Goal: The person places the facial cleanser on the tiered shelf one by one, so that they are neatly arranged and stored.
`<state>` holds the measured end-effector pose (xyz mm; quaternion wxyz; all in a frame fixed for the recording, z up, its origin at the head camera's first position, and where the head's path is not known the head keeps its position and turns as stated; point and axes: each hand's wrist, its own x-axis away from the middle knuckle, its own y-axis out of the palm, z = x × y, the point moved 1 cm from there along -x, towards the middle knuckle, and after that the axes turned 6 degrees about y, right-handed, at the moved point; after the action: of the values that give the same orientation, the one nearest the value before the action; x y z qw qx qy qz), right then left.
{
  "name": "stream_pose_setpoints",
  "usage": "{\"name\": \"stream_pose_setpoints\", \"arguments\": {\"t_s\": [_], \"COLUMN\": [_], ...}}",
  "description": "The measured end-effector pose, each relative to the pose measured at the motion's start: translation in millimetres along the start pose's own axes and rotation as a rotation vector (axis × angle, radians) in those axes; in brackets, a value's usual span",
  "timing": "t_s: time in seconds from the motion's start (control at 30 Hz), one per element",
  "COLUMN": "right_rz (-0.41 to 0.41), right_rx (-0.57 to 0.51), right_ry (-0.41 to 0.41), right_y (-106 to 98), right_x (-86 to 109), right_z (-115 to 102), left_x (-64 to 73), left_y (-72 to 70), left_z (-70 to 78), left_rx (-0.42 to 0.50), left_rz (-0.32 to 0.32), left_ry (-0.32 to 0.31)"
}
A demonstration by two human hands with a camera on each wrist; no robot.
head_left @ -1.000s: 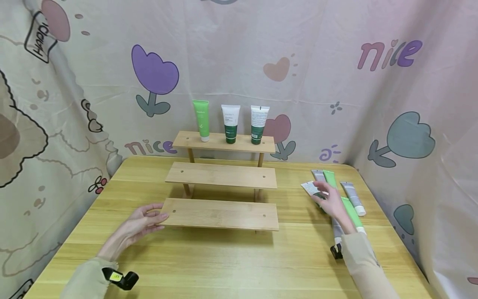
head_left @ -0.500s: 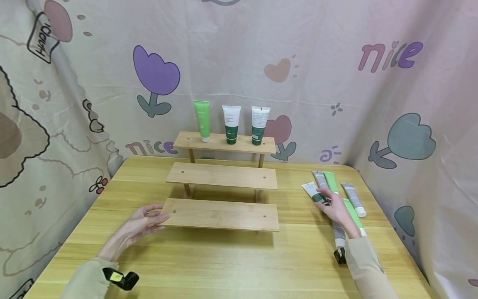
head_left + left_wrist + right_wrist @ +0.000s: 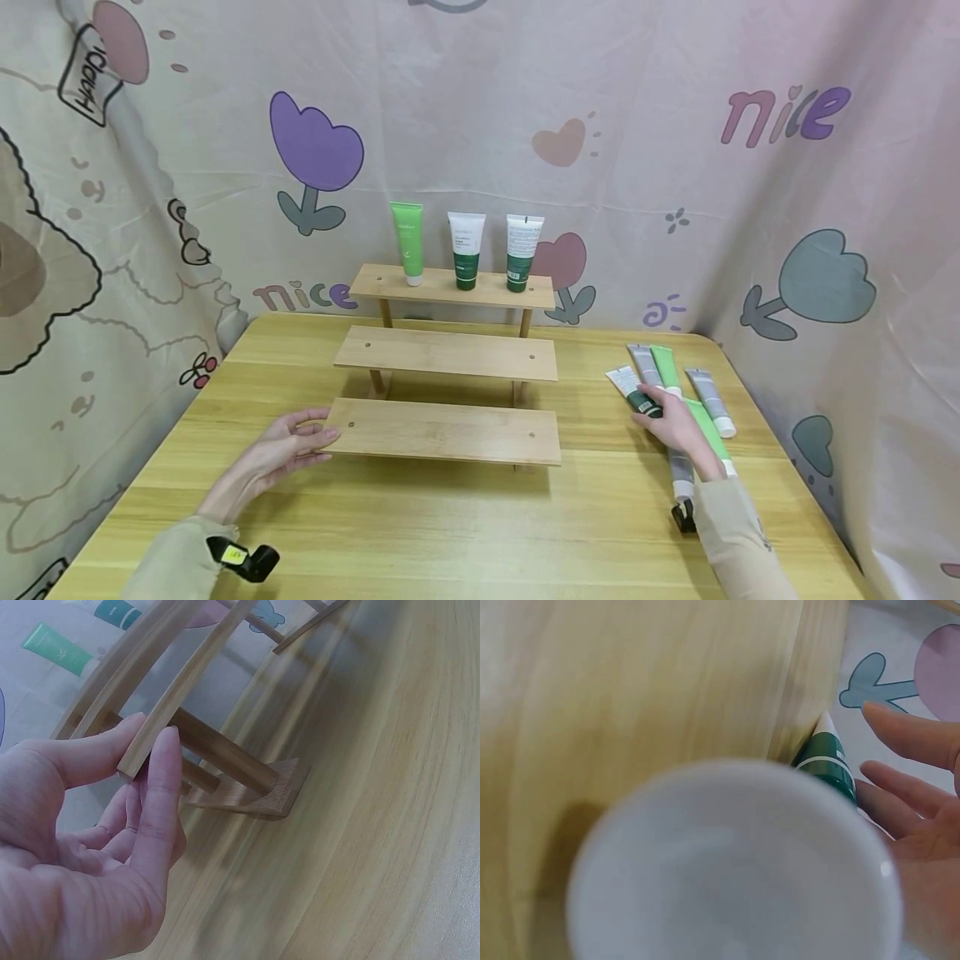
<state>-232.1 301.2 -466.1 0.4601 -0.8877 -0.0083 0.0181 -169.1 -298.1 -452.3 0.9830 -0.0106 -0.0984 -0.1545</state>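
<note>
At the left end of a three-tier wooden display stand [image 3: 442, 429], my left hand [image 3: 266, 458] pinches the lowest board between thumb and fingers; the left wrist view shows this grip on the board's end [image 3: 161, 724]. My right hand [image 3: 678, 425] is over the tubes lying at the right of the table. Its fingers are beside a white and dark green squeeze tube [image 3: 624, 381] that lies flat. In the right wrist view, the thumb [image 3: 911, 735] stands apart from this tube [image 3: 829, 761], while other fingers are close along its side.
On the top tier stand a bright green tube [image 3: 409, 242] and two white-green tubes [image 3: 467, 250]. Around my right hand lie grey tubes [image 3: 711, 402] and light green tubes [image 3: 663, 364]. A blurred white round object [image 3: 735, 862] fills much of the right wrist view. Printed curtains [image 3: 465, 100] surround the table.
My right hand has come down beside the white and dark green tube, its fingers and thumb now lower around it. The left hand keeps its hold on the stand.
</note>
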Motion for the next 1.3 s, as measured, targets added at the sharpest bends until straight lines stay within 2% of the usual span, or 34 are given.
{"name": "stream_pose_setpoints", "arguments": {"t_s": [0.3,0.43,0.6,0.87,1.03,1.3], "right_rz": [-0.011,0.008,0.054,0.039,0.031,-0.076], "right_rx": [0.008,-0.04,-0.068,-0.109,-0.121,-0.094], "right_ry": [-0.004,-0.055,-0.074,0.014,0.057,0.134], "right_y": [-1.1,-1.3,-0.4,-1.3,-0.9,-3.2], "right_x": [2.4,1.6,1.2,-1.5,-4.7,-9.2], "right_z": [-2.2,0.2,0.6,-3.8,-5.1,-4.9], "left_x": [0.0,-0.2,-0.3,0.2,0.1,0.5], "left_y": [0.0,0.0,0.4,1.2,1.8,0.8], "left_z": [0.2,-0.2,0.1,1.7,1.2,0.1], "left_rx": [0.011,0.01,0.055,0.02,0.034,0.061], "left_rz": [-0.001,0.002,0.002,0.009,0.007,0.006], "left_ry": [-0.001,-0.005,-0.012,-0.021,-0.014,-0.013]}}
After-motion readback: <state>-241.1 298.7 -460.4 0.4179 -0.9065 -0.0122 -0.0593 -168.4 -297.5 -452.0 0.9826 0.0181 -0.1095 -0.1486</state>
